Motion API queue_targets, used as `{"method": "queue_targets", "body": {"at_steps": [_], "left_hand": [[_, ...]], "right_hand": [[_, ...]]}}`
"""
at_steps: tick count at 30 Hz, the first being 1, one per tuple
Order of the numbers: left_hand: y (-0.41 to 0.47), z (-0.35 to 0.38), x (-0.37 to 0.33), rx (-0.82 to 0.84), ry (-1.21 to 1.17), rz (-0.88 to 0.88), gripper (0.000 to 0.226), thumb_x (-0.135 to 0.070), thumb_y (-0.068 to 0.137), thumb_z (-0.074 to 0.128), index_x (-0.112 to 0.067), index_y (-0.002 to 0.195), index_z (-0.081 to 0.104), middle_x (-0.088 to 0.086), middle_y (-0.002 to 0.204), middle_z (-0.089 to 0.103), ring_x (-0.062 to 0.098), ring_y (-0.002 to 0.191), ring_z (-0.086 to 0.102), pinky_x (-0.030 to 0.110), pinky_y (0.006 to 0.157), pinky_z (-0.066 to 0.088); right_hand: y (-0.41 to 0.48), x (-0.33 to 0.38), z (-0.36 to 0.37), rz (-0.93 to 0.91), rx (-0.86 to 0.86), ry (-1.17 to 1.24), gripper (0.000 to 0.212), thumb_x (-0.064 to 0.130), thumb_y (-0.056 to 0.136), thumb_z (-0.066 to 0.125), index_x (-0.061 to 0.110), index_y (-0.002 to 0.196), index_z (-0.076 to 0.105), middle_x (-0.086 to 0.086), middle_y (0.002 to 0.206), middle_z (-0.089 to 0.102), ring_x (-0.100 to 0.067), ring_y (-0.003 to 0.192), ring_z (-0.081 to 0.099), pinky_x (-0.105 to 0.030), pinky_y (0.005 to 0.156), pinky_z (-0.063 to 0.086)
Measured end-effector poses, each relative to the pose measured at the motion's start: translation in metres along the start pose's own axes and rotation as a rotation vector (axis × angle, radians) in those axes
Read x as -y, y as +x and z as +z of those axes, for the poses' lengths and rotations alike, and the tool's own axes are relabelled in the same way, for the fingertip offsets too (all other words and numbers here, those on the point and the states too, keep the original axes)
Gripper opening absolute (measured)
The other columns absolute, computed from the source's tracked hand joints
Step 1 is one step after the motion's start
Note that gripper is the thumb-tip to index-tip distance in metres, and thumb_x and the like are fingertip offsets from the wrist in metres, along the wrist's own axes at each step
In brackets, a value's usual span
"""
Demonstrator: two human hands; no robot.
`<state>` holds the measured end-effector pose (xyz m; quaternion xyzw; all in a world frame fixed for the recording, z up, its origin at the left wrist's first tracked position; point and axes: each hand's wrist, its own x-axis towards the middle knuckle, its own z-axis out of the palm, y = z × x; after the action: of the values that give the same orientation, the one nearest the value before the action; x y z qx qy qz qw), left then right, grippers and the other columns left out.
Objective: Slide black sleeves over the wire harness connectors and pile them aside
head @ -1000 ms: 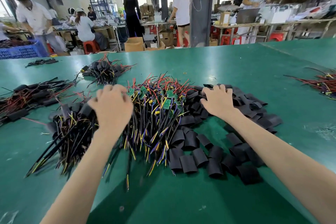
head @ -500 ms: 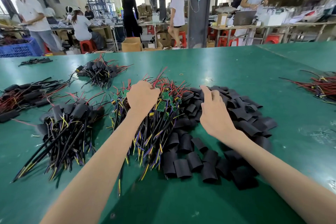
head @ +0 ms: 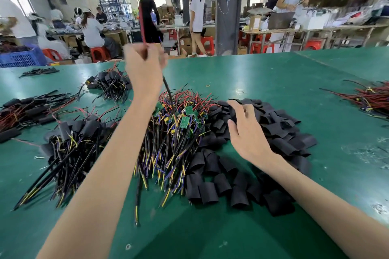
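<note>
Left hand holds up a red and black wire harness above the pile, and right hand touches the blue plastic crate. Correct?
No. The head view shows the right hand touching the pile of flat black sleeves; the left hand does hold up the red and black wire harness.

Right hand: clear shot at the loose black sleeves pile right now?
Probably yes. The right hand hovers over the pile of black sleeves, fingertips at its top, nothing between. The left hand is raised clear of it, gripping a wire harness.
</note>
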<state>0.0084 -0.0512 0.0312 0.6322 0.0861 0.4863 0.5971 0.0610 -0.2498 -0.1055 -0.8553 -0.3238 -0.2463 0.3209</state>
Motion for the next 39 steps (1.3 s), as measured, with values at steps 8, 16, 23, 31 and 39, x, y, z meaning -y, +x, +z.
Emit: {"method": "queue_targets", "body": {"at_steps": [8, 16, 23, 31, 39], "left_hand": [[0.0, -0.04, -0.024, 0.173, 0.629, 0.712, 0.03, -0.024, 0.102, 0.033, -0.01, 0.113, 0.057, 0.008, 0.107, 0.056, 0.013, 0.099, 0.049, 0.02, 0.086, 0.033], [-0.071, -0.07, 0.069, 0.411, 0.948, 0.583, 0.026, -0.023, 0.096, 0.049, -0.008, 0.095, 0.069, 0.008, 0.092, 0.061, 0.032, 0.087, 0.053, 0.042, 0.08, 0.039], [-0.081, -0.077, 0.074, 0.286, 0.821, 0.497, 0.025, -0.023, 0.094, 0.049, -0.009, 0.1, 0.068, 0.007, 0.095, 0.06, 0.029, 0.09, 0.051, 0.031, 0.084, 0.031], [-0.09, -0.074, 0.07, 0.292, 0.733, 0.439, 0.026, -0.022, 0.094, 0.048, -0.007, 0.103, 0.067, 0.008, 0.094, 0.059, 0.029, 0.089, 0.051, 0.033, 0.083, 0.031], [-0.091, -0.074, 0.075, 0.289, 0.75, 0.441, 0.027, -0.024, 0.094, 0.048, -0.009, 0.102, 0.068, 0.005, 0.094, 0.06, 0.027, 0.09, 0.051, 0.031, 0.081, 0.031]], "right_hand": [[0.0, 0.002, 0.002, -0.036, -0.007, 0.069, 0.037, 0.016, 0.096, 0.049, 0.015, 0.131, 0.042, -0.005, 0.1, 0.038, -0.022, 0.067, 0.041, -0.021, 0.064, 0.023], [0.001, 0.002, 0.005, 0.007, 0.066, 0.114, 0.053, 0.015, 0.095, 0.051, 0.002, 0.141, 0.028, -0.017, 0.124, 0.042, -0.03, 0.113, 0.043, -0.02, 0.092, 0.026], [0.0, -0.003, 0.006, -0.038, 0.157, 0.05, 0.041, 0.004, 0.091, 0.055, -0.003, 0.129, 0.044, -0.016, 0.111, 0.046, -0.032, 0.097, 0.049, -0.025, 0.085, 0.031], [-0.003, 0.001, 0.008, -0.073, 0.167, 0.113, 0.038, 0.0, 0.086, 0.06, 0.001, 0.122, 0.051, -0.01, 0.106, 0.049, -0.026, 0.094, 0.05, -0.024, 0.078, 0.033], [-0.003, 0.007, 0.004, -0.098, 0.124, 0.239, 0.039, -0.006, 0.081, 0.063, -0.003, 0.119, 0.055, -0.001, 0.098, 0.046, 0.003, 0.075, 0.031, -0.011, 0.073, 0.026]]}}
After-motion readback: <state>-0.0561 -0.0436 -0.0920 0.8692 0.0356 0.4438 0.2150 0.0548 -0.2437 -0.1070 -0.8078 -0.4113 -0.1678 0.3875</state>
